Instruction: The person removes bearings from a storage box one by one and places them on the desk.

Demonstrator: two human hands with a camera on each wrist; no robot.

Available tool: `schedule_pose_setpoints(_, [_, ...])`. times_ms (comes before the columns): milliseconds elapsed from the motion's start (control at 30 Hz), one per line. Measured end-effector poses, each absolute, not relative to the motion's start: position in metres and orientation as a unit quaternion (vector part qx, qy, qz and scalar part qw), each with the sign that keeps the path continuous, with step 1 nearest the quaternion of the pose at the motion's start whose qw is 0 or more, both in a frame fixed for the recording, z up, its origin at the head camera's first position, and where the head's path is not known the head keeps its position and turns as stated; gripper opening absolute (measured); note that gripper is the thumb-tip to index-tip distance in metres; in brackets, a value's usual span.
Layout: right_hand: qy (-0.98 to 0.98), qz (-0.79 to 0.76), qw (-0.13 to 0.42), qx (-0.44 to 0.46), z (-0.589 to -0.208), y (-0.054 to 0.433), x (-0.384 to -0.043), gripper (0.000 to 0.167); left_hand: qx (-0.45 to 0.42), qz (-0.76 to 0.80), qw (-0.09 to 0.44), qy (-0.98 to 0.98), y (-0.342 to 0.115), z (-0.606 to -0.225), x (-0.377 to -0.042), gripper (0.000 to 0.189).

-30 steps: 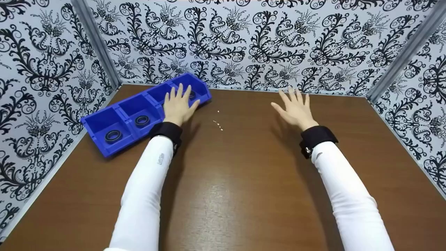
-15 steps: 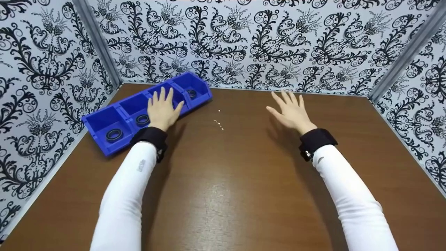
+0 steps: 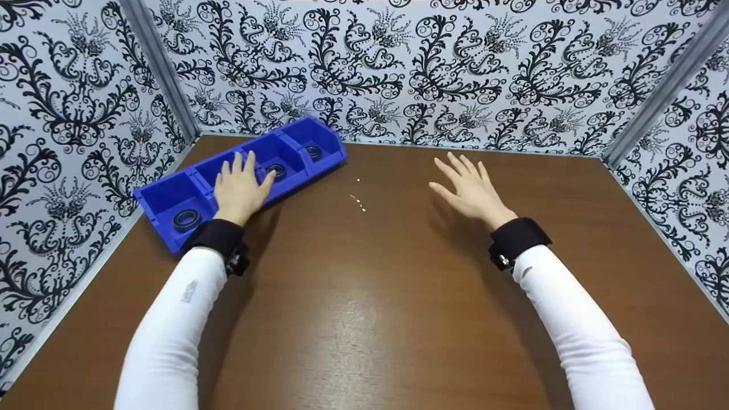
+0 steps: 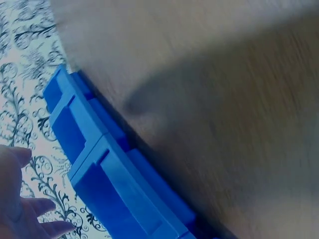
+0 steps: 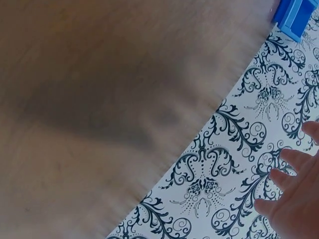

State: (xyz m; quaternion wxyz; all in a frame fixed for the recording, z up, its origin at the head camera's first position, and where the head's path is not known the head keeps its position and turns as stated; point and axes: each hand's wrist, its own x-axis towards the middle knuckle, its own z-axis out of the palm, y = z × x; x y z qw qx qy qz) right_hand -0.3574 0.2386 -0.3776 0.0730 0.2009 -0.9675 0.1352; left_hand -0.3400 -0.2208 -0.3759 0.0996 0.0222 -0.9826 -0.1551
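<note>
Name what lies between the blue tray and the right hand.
In the head view, a few pale specks on brown tabletop separate the blue tray and right hand.

We see a bare left hand (image 3: 239, 191) over a long blue four-compartment plastic tray (image 3: 290, 183), and a bare right hand (image 3: 474, 191) above a brown wood-grain table (image 3: 364, 273).

The left fingers are straight and spread, covering part of the second compartment from the near end; we cannot tell whether they touch it. We make out round black rings (image 3: 186, 227) in the nearest, third and farthest compartments. The right fingers are fanned, well apart from the tray. Black wristbands (image 3: 519, 240) meet white sleeves (image 3: 586, 330). Between the hands we notice small pale specks (image 3: 358, 200); behind, a white wall with black scrollwork (image 3: 364, 57).
</note>
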Motion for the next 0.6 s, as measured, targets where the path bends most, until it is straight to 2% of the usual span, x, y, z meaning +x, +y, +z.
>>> schedule_pose_setpoints(600, [-0.956,0.149,0.066,0.244,-0.391,0.236,-0.34,0.068,0.038,-0.176,0.093,-0.979,-0.258,-0.371,-0.307,0.082])
